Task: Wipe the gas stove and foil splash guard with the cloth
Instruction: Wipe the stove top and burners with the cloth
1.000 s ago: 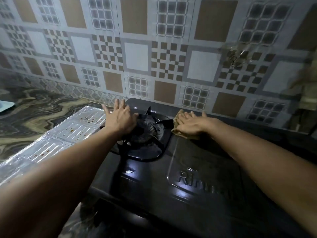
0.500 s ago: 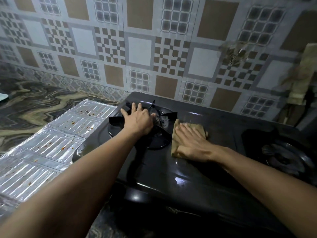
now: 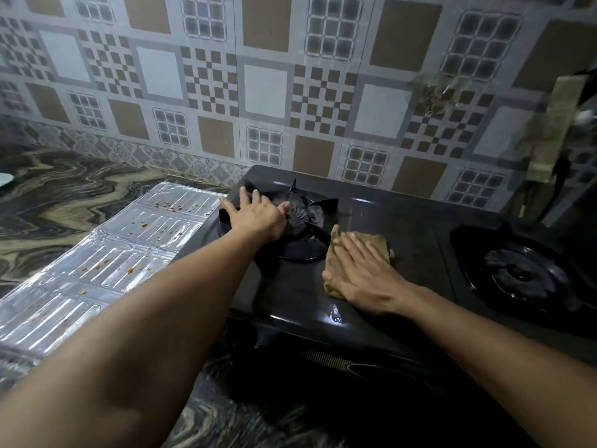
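Head view: a black gas stove stands on the marbled desk, its back edge close against the tiled wall. The left hand lies flat with fingers spread, released, on the left burner grate. The right hand is also flat and unclenched, palm pressing the tan cloth onto the stove top between the left burner and the right burner, just beside the left one. The foil splash guard lies flat on the desk along the stove's left side, touching it, dotted with reddish spatter.
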A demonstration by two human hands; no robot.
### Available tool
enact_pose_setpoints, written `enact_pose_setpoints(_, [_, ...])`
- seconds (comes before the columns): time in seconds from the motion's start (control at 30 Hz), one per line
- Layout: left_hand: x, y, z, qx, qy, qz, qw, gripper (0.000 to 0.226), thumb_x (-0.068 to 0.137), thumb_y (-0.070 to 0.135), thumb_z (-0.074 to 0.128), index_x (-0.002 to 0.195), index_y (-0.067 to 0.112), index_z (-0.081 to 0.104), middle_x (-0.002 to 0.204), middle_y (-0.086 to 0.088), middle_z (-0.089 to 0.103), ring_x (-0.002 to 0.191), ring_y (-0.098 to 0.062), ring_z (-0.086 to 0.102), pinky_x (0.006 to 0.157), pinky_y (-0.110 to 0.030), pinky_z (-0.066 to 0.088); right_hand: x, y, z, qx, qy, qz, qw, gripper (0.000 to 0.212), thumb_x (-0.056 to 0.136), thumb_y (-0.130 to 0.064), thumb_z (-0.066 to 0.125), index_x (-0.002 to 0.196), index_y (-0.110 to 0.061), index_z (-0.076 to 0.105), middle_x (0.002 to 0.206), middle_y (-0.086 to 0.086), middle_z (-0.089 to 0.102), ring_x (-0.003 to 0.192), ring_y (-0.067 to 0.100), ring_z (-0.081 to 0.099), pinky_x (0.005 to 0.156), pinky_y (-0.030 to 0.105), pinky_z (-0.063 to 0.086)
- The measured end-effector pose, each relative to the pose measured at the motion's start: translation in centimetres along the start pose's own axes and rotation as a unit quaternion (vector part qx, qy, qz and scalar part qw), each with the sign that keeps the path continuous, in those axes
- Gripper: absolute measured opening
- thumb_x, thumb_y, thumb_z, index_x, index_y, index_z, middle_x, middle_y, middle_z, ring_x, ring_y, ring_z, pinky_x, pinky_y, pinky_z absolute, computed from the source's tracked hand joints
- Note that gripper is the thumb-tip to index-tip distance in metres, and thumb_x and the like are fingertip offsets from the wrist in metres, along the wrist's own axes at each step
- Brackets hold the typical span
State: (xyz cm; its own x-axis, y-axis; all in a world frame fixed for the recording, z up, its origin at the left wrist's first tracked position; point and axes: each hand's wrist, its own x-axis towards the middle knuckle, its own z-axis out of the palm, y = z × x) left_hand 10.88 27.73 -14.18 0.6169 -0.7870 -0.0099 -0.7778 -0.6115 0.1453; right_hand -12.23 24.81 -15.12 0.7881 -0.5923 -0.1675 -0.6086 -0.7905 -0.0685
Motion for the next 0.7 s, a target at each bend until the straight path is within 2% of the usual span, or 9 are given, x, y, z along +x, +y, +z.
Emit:
enact_pose_setpoints(0.1, [0.0,0.3,0.0,-0.022,0.019,-0.015,0.999,0.079,0.097,0.059,0.009,0.147,0.004,0.033,0.161,-0.011,0.017,0.149,-0.032,0.003,0.111,-0.068,-0.006,-2.4,-1.9,0.6,-0.006,-0.012,-0.003,1.0,0.086,0.091,-0.068,0.01,0.152,-0.013,-0.014,0.159,0.005,-0.023,0.144,0.014,-0.027,0.12,0.04,-0.011])
enact_pose_setpoints(0.2, [-0.1,0.5,0.1,-0.046,0.038,-0.012,0.998,0.077,0.097,0.059,0.012,0.149,0.004,0.028,0.161,-0.012,0.014,0.149,-0.033,0.007,0.11,-0.07,-0.005,-3.8,-3.6,1.0,-0.008,-0.009,-0.008,1.0,0.098,0.078,-0.077,-0.001,0.151,-0.014,-0.016,0.159,0.004,-0.025,0.143,0.014,-0.029,0.12,0.04,-0.013])
enact_pose_setpoints(0.3, [-0.5,0.6,-0.3,-0.053,0.033,0.011,0.998,0.077,0.096,0.061,0.013,0.152,0.009,0.022,0.162,-0.009,0.01,0.149,-0.033,0.007,0.106,-0.074,-0.003,-4.6,-4.7,1.2,-0.014,0.005,-0.023,1.0,0.101,0.072,-0.075,-0.009,0.152,-0.013,-0.014,0.159,0.005,-0.023,0.144,0.014,-0.028,0.119,0.037,-0.015])
enact_pose_setpoints(0.43, [-0.2,-0.2,-1.6,-0.084,-0.008,0.048,0.995,0.083,0.089,0.074,0.013,0.149,0.021,0.035,0.162,-0.007,0.011,0.149,-0.032,0.007,0.106,-0.074,0.001,-5.1,-7.4,1.5,-0.043,0.036,-0.094,0.994,0.098,0.08,-0.073,0.007,0.154,-0.01,-0.001,0.162,0.01,-0.01,0.149,0.019,-0.016,0.117,0.032,-0.017])
enact_pose_setpoints(0.53, [0.1,-2.1,-2.7,-0.205,0.027,0.05,0.977,0.078,0.091,0.07,0.021,0.141,0.018,0.048,0.156,-0.013,0.029,0.145,-0.033,0.021,0.113,-0.064,0.016,-4.6,-8.1,1.8,-0.05,0.058,-0.097,0.992,0.098,0.08,-0.073,0.005,0.154,-0.01,0.004,0.163,0.01,-0.002,0.15,0.02,-0.009,0.116,0.031,-0.015])
enact_pose_setpoints(0.6, [-0.1,-4.0,-3.1,-0.226,0.074,0.044,0.97,0.069,0.095,0.062,0.025,0.131,0.012,0.056,0.143,-0.015,0.046,0.135,-0.033,0.037,0.11,-0.057,0.027,-4.3,-8.1,1.8,-0.066,0.051,-0.102,0.991,0.105,0.073,-0.076,-0.005,0.154,-0.009,0.001,0.163,0.01,-0.005,0.149,0.019,-0.012,0.116,0.031,-0.016])
enact_pose_setpoints(0.7, [-0.7,-7.3,-3.3,-0.251,0.101,0.02,0.962,0.059,0.098,0.051,0.03,0.122,0.006,0.06,0.13,-0.019,0.057,0.122,-0.035,0.05,0.104,-0.049,0.037,-4.1,-8.7,1.7,-0.067,0.034,-0.11,0.991,0.105,0.071,-0.074,-0.005,0.153,-0.009,-0.006,0.161,0.01,-0.015,0.148,0.019,-0.019,0.116,0.031,-0.017])
